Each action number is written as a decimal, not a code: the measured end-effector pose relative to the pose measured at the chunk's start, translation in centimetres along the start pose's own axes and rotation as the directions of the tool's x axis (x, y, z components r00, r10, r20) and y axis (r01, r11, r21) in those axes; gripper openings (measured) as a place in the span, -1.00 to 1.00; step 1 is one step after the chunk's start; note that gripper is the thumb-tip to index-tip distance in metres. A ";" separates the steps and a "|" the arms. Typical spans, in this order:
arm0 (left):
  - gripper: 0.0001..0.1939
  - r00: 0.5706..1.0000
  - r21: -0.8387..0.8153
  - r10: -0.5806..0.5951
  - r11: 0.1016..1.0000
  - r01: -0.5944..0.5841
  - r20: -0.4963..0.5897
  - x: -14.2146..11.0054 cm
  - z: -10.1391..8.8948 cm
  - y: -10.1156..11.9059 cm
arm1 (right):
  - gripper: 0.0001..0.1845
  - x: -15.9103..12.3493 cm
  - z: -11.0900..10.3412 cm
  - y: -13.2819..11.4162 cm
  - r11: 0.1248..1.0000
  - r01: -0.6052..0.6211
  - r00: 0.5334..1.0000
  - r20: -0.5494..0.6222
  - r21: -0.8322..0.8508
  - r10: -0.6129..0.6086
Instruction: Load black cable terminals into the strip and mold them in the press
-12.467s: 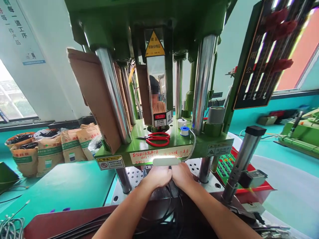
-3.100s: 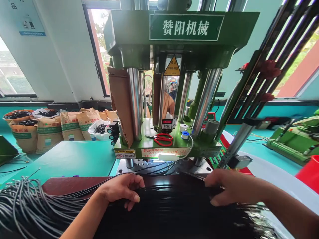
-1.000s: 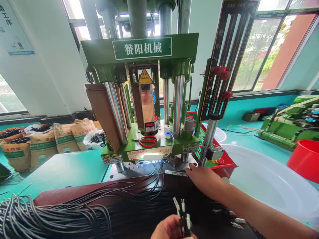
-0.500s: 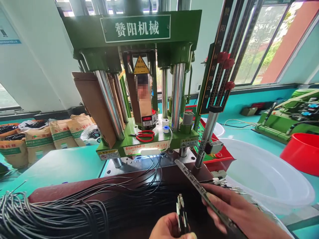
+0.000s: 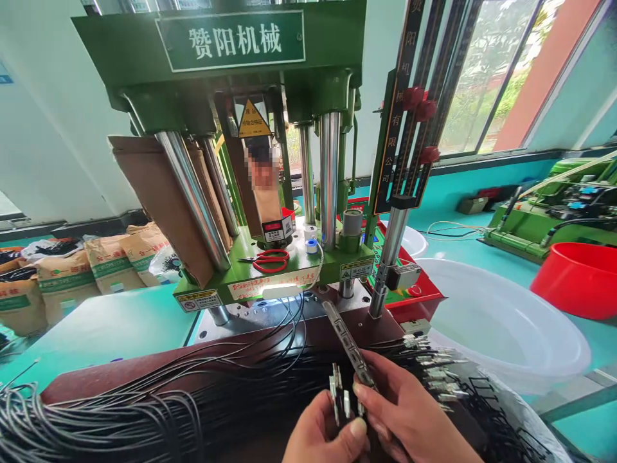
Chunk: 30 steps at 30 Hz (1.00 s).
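Note:
My left hand (image 5: 321, 431) is closed at the bottom centre, its thumb and fingers pinching several small metal-ended cable connectors (image 5: 336, 393) whose silver tips point up. Just to its right, my right hand (image 5: 405, 408) grips a long, narrow metal bar (image 5: 344, 334) with a row of slots along its face. The bar slants up and left toward the press. One connector (image 5: 360, 405) stands between the two hands, by my right thumb; whether it touches the bar I cannot tell. Below the hands, the lower ends of the bar and connectors are hidden.
A green press (image 5: 274, 283) stands ahead, with red-handled scissors (image 5: 270, 260) on its ledge. Black cables (image 5: 120, 411) cover the brown table (image 5: 96, 379); more connector ends (image 5: 438, 370) lie at right. Beyond are a white tub (image 5: 511, 328) and a red tub (image 5: 578, 283).
My right hand has moved left with the slotted bar, bringing it close beside the connectors in my left hand. The view has shifted, showing more of the connector pile at right.

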<state>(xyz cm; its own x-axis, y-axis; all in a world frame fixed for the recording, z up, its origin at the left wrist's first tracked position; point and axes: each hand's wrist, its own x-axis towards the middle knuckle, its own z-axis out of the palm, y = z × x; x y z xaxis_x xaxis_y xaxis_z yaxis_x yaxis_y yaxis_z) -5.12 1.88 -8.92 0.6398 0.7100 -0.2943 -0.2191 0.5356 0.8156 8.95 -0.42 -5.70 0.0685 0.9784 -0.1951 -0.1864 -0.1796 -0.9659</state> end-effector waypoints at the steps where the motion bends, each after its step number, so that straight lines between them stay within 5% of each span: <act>1: -0.44 1.000 0.008 0.007 1.000 -0.007 -0.019 0.0 0.1 0.3 | -0.41 -0.1 0.0 0.2 1.000 0.007 1.000 0.007 0.002 -0.007; 7: -0.47 0.989 0.062 -0.059 0.996 0.068 -0.137 -0.8 -0.7 2.4 | -0.37 -1.5 -0.1 1.7 0.973 -0.017 1.000 0.006 0.229 0.016; 15: -0.53 0.966 0.326 -0.055 0.935 0.138 -0.252 -0.8 -0.8 1.7 | -0.23 -1.4 1.2 3.0 0.966 -0.077 0.989 -0.105 0.248 0.106; 22: -0.73 0.943 0.592 0.016 0.782 0.195 -0.332 -0.7 -0.3 2.1 | -0.37 -2.0 2.1 1.4 0.991 -0.036 0.936 -0.344 0.132 0.079; 30: -0.80 0.937 0.694 0.041 0.684 0.226 -0.346 -0.9 0.4 3.1 | -0.42 -1.7 2.0 1.8 0.993 0.106 0.940 -0.322 -0.048 -0.116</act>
<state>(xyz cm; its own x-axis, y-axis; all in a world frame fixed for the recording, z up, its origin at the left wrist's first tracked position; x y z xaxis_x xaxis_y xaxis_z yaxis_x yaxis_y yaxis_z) -6.10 2.69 -5.95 0.3358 0.8457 -0.4147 0.5061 0.2093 0.8367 6.48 -2.21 -6.80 0.4011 0.9073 -0.1258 -0.1305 -0.0793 -0.9883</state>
